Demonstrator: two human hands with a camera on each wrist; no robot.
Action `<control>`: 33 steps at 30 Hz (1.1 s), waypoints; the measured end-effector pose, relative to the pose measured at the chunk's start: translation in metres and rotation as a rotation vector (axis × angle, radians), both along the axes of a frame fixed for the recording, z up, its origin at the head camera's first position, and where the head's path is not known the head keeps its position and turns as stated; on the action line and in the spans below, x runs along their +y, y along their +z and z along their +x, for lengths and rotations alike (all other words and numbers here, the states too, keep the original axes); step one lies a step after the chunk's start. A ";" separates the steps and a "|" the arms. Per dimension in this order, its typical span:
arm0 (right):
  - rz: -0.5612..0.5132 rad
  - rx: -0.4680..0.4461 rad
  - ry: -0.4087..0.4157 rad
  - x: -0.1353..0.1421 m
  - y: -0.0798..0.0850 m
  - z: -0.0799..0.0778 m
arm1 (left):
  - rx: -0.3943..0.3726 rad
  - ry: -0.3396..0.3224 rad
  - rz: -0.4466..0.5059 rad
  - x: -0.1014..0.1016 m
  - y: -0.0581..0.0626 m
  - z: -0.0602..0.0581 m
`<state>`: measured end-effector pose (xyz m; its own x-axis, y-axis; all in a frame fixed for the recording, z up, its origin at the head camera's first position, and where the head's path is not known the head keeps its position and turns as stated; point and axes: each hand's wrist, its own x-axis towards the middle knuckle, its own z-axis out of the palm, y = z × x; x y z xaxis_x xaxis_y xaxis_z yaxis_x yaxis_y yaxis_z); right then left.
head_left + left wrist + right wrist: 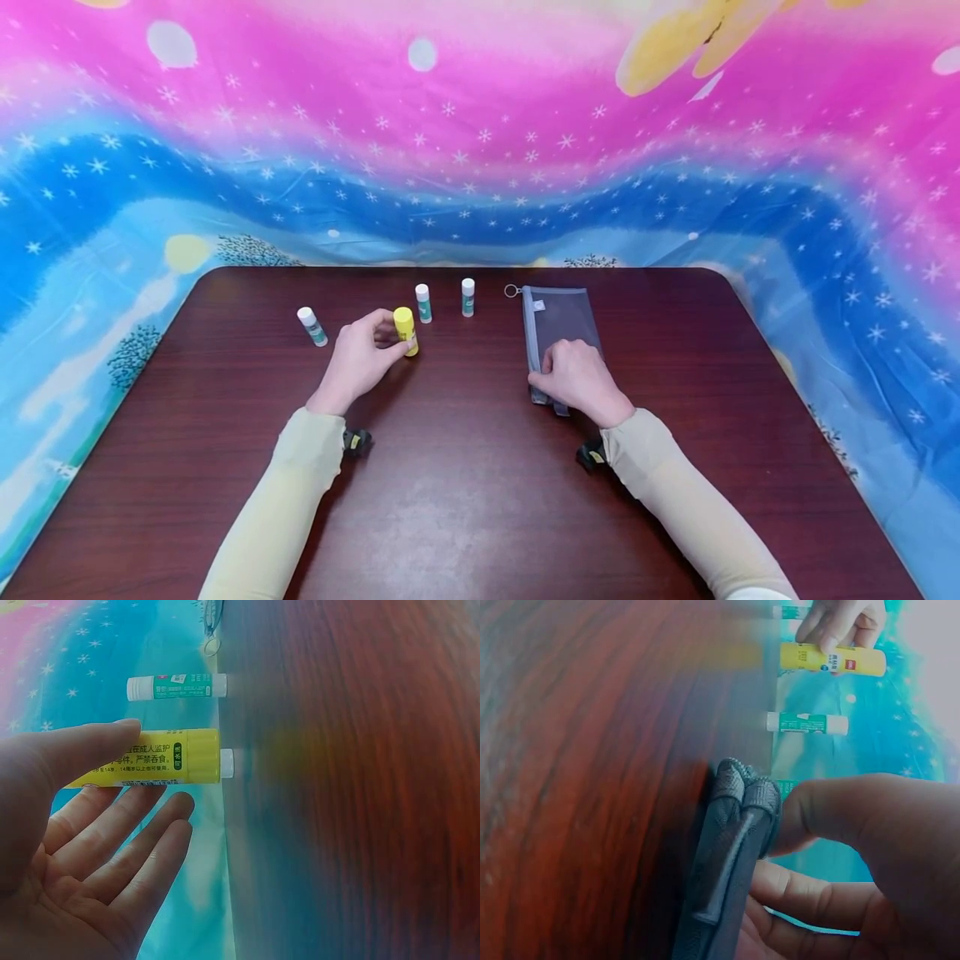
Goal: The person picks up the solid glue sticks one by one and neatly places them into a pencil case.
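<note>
My left hand pinches a yellow glue stick between thumb and fingers. It is held roughly upright with its cap on top, and in the left wrist view its white base shows at the lower end. Whether that base touches the table, I cannot tell. On the right lies a grey mesh zipper pouch with a metal ring at its far left corner. My right hand grips the pouch's near part; in the right wrist view the thumb and fingers are at its folded edge. Some fingertips are hidden.
Three smaller white-and-green glue sticks stand on the brown table: one at the left, one just behind the yellow stick and one nearer the pouch. A patterned cloth hangs around the table's far and side edges.
</note>
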<state>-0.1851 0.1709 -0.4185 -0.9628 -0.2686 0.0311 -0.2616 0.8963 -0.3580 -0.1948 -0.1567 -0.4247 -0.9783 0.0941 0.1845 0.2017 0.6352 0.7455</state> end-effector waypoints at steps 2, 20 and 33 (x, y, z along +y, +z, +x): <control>-0.034 0.013 0.017 0.002 -0.001 0.000 | -0.004 0.006 0.004 0.001 0.001 0.000; -0.521 -0.331 -0.099 0.026 0.001 -0.006 | 0.003 0.015 0.051 0.008 -0.002 0.004; -0.612 -0.371 -0.132 0.029 0.002 -0.007 | 0.002 0.002 0.074 0.015 -0.004 0.007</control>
<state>-0.1925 0.2004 -0.4165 -0.9623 -0.1888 -0.1958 0.0704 0.5226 -0.8497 -0.1882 -0.1420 -0.4288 -0.9782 0.0779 0.1924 0.2015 0.5789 0.7901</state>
